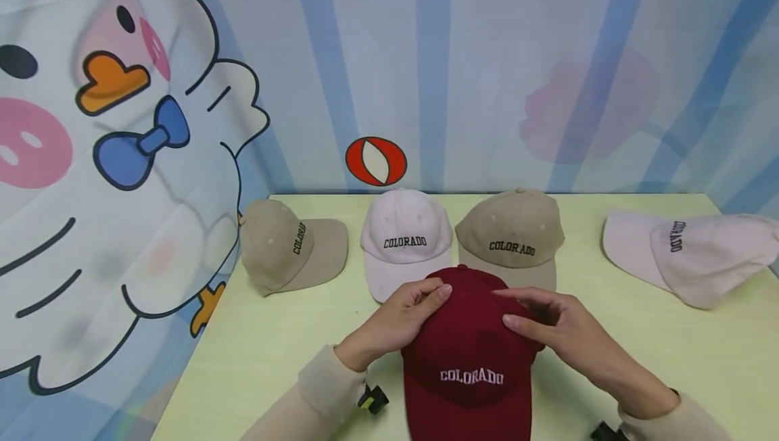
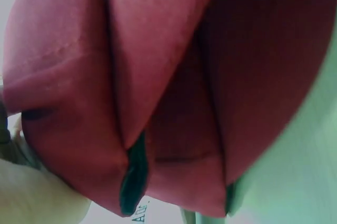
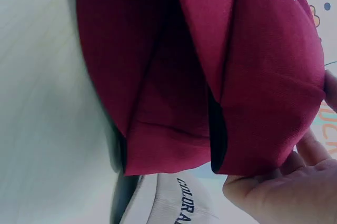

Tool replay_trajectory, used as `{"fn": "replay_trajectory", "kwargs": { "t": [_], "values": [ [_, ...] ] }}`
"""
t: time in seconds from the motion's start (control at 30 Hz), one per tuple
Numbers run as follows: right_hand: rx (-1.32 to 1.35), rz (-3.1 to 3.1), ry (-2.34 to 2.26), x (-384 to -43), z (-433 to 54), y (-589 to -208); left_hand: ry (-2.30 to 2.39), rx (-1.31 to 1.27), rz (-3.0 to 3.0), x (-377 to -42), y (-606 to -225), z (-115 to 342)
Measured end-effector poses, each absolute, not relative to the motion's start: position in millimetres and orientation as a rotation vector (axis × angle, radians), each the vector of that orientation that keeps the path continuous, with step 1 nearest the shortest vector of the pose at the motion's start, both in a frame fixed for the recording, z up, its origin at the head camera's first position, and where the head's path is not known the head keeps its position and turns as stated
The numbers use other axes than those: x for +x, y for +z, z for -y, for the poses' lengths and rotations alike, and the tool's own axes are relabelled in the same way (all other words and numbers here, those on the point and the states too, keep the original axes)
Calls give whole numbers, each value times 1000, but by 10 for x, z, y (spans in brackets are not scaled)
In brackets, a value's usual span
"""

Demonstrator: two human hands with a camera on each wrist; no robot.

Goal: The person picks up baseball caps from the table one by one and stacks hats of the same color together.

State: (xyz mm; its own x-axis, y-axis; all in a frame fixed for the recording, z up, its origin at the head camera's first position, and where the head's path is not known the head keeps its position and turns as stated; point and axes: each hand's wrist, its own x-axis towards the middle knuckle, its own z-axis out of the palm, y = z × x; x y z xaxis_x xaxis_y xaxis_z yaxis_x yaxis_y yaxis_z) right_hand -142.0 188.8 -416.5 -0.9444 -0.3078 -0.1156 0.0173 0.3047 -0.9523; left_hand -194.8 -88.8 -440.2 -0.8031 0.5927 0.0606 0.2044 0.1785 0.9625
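A maroon baseball cap (image 1: 471, 339) with white COLORADO lettering is at the front centre, its brim toward me. My left hand (image 1: 398, 312) holds the upper left of the crown, thumb on top. On the other side my right hand (image 1: 569, 329) grips the crown's right part between thumb and fingers. The left wrist view shows the folded side and lower edge of the same cap (image 2: 158, 77), with a bit of the hand at left. In the right wrist view the right hand (image 3: 295, 187) is against the cap's (image 3: 268, 103) back end; some fingertips are hidden.
Behind the maroon cap stand a white cap (image 1: 404, 238) and a beige cap (image 1: 511, 238), both facing me. Another beige cap (image 1: 276, 245) lies at left, brim rightward. A pale pinkish cap (image 1: 688, 258) lies at right. A printed cloth (image 1: 377, 55) hangs behind the table (image 1: 286, 346).
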Motion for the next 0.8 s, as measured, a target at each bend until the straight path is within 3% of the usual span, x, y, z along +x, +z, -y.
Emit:
{"fn": "replay_trajectory", "kwargs": {
  "t": [0.53,0.8],
  "values": [
    [-216,-2571,-1636,-1485,-1831,-4373,1526,655,-2584,-1974,-4508,858],
    [-211,-2695,-1569,-1535,-1802,-4442,1410,730,-2787,-1986,-4534,817]
  ]
}}
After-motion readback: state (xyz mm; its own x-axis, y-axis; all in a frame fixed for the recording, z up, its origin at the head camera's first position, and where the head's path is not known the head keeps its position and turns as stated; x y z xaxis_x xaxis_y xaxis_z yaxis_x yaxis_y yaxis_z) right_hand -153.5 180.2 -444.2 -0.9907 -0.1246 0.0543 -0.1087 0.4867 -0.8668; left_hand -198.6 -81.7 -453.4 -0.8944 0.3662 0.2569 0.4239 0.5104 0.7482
